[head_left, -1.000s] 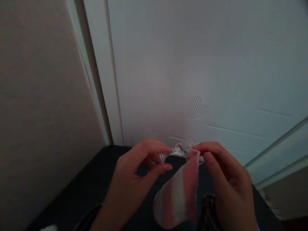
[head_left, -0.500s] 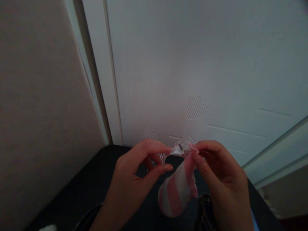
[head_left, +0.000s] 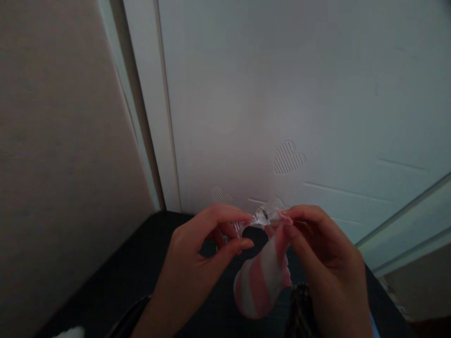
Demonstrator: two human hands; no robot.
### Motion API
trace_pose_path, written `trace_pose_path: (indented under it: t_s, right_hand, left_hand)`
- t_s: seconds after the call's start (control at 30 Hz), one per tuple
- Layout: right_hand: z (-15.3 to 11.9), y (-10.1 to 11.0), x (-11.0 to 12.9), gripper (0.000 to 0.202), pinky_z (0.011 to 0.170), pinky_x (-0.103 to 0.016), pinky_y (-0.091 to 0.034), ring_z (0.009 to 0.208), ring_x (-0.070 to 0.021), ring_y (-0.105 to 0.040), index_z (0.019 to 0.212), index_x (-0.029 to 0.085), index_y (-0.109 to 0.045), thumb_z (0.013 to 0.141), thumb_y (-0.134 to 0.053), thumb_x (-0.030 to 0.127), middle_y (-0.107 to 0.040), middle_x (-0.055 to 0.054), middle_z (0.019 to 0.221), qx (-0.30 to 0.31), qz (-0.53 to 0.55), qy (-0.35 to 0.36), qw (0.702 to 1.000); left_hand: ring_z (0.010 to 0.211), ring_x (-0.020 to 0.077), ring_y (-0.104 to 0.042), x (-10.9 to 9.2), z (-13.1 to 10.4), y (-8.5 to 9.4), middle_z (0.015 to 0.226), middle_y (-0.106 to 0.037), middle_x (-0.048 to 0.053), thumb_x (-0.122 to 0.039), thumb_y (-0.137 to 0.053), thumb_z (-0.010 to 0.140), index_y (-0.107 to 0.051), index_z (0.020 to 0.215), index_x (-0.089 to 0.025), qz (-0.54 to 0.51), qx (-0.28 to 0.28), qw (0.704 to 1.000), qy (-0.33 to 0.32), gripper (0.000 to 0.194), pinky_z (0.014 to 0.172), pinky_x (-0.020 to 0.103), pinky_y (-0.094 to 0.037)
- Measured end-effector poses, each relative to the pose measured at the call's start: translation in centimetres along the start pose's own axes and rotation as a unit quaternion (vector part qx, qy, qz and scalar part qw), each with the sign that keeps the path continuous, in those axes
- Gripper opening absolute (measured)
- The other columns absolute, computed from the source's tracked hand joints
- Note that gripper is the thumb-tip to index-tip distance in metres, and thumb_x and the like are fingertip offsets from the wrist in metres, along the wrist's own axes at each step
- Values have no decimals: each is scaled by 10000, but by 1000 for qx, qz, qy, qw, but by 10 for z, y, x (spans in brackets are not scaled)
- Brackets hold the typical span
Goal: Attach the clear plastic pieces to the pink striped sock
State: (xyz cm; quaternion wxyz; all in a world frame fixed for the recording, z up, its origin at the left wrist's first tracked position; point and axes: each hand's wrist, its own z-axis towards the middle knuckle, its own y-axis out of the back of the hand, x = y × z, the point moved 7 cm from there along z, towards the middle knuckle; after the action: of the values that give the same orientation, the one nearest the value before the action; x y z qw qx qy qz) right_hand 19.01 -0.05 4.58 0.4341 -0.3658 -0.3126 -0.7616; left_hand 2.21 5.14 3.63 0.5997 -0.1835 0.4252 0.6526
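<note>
A small pink and white striped cloth piece (head_left: 260, 281), like a sock, hangs by its upper edge from my right hand (head_left: 327, 263), whose thumb and forefinger pinch it. Clear, shiny plastic (head_left: 262, 217) spans the gap between my two hands, touching the cloth's top edge. My left hand (head_left: 197, 258) is closed on the left part of that plastic, with forefinger above and thumb below. Which part of the plastic is fixed to the cloth cannot be made out.
Below the hands lies a dark surface (head_left: 148, 249). Behind it stands a white panel (head_left: 246, 117) with embossed hearts and lines. A beige wall (head_left: 63, 164) rises at the left. Dark patterned fabric (head_left: 299, 312) shows near my right wrist, and something white sits at the bottom left edge.
The striped cloth has swung very slightly to the right. Both hands keep nearly the same place and grip.
</note>
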Motion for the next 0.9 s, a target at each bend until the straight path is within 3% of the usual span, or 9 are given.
trace_pose_path:
  t_s: [0.23,0.6,0.9]
  right_hand:
    - [-1,1,2,118,725,-244,-471,852,-134,-618,952,259,-629,884,-560,191,-638,13,954,2,-18,4,1000]
    - [0,1,0,121,741,-270,-440,835,-131,-597,939,266,-617,903,-537,182,-606,21,933,9,-36,8,999]
    - [-1,1,4,137,733,-247,-434,844,-115,-584,913,266,-624,902,-536,162,-595,33,927,11,-33,37,999]
  left_hand:
    - [541,83,-634,4,-1,1,680,-682,-75,-304,-699,775,-636,986,-286,-2,15,999,35,220,541,184,-466]
    - [520,80,-624,3,-1,-1,616,-658,-94,-323,-674,795,-629,967,-295,-22,28,999,36,180,534,180,-454]
    - [509,60,-626,-1,-1,2,633,-675,-108,-232,-691,782,-633,976,-310,-19,22,999,31,217,536,154,-452]
